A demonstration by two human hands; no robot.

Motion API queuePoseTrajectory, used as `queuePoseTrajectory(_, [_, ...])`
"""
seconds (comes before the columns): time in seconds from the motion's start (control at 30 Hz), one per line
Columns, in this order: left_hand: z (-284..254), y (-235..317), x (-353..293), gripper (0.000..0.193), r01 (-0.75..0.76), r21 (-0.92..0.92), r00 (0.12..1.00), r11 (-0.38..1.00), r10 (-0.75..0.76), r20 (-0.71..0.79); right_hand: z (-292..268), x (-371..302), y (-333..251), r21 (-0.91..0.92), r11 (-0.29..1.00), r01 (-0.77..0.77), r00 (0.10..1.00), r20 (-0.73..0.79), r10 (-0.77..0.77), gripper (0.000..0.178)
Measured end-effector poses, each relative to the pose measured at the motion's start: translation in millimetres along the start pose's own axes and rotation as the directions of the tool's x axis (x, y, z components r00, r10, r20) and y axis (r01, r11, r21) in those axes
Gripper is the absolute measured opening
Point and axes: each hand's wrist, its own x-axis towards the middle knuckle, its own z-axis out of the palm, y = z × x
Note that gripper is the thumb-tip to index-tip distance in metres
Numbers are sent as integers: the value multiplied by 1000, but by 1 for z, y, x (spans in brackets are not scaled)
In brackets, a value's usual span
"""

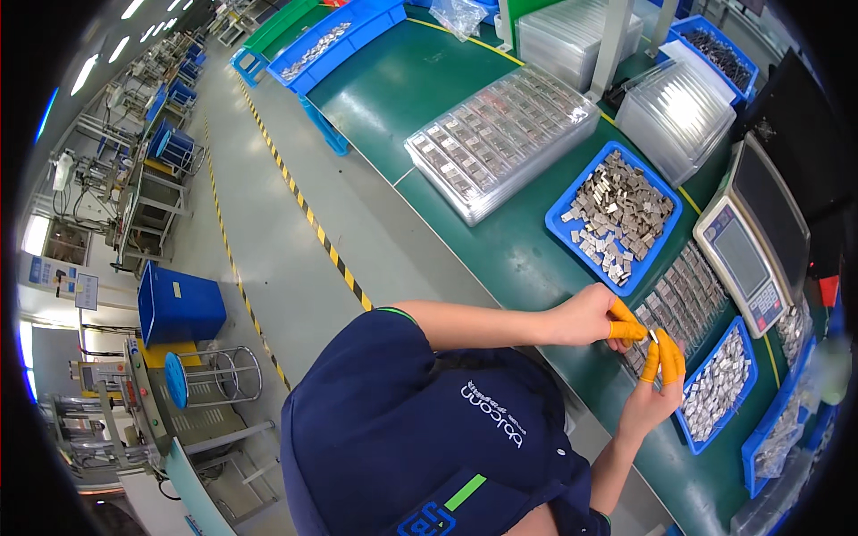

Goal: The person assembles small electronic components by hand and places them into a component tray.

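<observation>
My left hand (594,318) and my right hand (657,380), with yellow covers on several fingers, meet over a clear tray of metal parts (684,290). Between their fingertips is a small, shiny metal piece (653,337), and both hands are closed around it in a pinch. Its exact shape is too small to make out. Beyond my left hand, a blue bin (556,225) holds a heap of flat grey metal parts (621,210). Close to my right hand stands a second blue bin (749,332), full of brighter silvery pieces (718,382). My fingers partly cover the tray's near end.
A digital scale (746,246) stands behind the tray. Farther along the green table (393,85) are a stack of filled clear trays (500,134) and stacked clear plastic trays (675,116). Another blue bin (758,464) with bagged items sits near the right end.
</observation>
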Motion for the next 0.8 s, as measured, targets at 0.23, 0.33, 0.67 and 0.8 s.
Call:
queuePoseTrajectory(0.23, [5, -8, -6, 22, -70, -96, 993, 993, 59, -105, 2, 9, -9, -237, 895, 378, 925, 58, -375, 21])
queuePoseTrajectory(0.33, [-4, -6, -13, 20, -42, -174, 993, 984, 23, -114, 7, 14, -11, -33, 956, 292, 956, 24, -291, 18])
queuePoseTrajectory(0.67, [-2, -4, -22, 16, -138, -254, 990, 957, 139, -12, 15, -8, 27, 762, 546, -349, 935, 243, 259, 27])
queuePoseTrajectory(0.8, [-10, -2, -25, 15, -109, -188, 994, 976, 109, -10, 19, -7, 28, 771, 510, -382, 924, 326, 200, 19])
